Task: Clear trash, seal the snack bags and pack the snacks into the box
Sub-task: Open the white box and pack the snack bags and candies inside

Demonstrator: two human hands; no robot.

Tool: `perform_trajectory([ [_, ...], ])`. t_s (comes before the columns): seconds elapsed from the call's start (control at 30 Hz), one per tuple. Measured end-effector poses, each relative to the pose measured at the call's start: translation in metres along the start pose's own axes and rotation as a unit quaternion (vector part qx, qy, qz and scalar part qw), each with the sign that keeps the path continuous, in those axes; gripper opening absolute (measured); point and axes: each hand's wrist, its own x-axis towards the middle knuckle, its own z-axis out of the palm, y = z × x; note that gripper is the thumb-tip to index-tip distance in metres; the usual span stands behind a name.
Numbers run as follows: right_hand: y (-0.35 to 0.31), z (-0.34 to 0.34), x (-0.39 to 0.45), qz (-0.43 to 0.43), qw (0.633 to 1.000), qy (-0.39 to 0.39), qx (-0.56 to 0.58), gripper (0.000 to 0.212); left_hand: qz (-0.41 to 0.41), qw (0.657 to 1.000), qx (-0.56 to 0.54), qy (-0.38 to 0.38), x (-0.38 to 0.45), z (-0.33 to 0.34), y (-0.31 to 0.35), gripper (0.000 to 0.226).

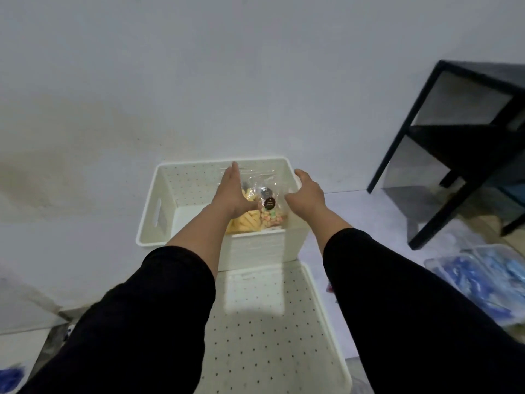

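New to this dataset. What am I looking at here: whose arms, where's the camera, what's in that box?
No robot here: one picture from a wide-angle camera worn on a person's head, looking forward and down. The two arms in black sleeves are that person's. The left hand and right hand reach over an open white box with dotted walls. Inside lie clear snack bags: yellow sticks and pastel-coloured pieces. Both hands look open, flanking the bags; whether either grips one is unclear. The dotted white panel nearer the camera may be the lid. A black shelf stands on the right.

Plain room (black shelf)
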Motion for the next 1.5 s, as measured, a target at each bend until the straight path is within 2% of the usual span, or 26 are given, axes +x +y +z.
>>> perform_trajectory([
  [0.33, 0.055, -0.084, -0.117, 0.058, 0.992, 0.111, 0.008, 0.069, 0.108, 0.992, 0.022, -0.054, -0.09, 0.036, 0.088, 0.124],
  [0.53, 0.115, -0.155, -0.149, 0.101, 0.977, 0.186, -0.013, 0.068, 0.173, 0.978, 0.03, -0.11, -0.116, 0.102, 0.16, 0.12],
  [0.67, 0.169, -0.198, -0.153, 0.129, 0.969, 0.21, -0.013, 0.069, 0.19, 0.972, 0.021, -0.138, -0.122, 0.162, 0.209, 0.118],
  [0.87, 0.269, -0.267, -0.149, 0.176, 0.967, 0.182, -0.025, 0.072, 0.186, 0.965, 0.001, -0.185, -0.122, 0.256, 0.279, 0.118],
  [1.07, 0.353, -0.32, -0.138, 0.208, 0.963, 0.161, -0.06, 0.083, 0.173, 0.958, 0.009, -0.226, -0.111, 0.335, 0.322, 0.122],
  [1.23, 0.402, -0.337, -0.122, 0.24, 0.957, 0.143, -0.073, 0.094, 0.17, 0.954, 0.028, -0.247, -0.088, 0.382, 0.346, 0.122],
  [1.5, 0.46, -0.354, -0.069, 0.255, 0.95, 0.125, -0.127, 0.091, 0.191, 0.938, 0.096, -0.272, -0.023, 0.447, 0.369, 0.121],
])
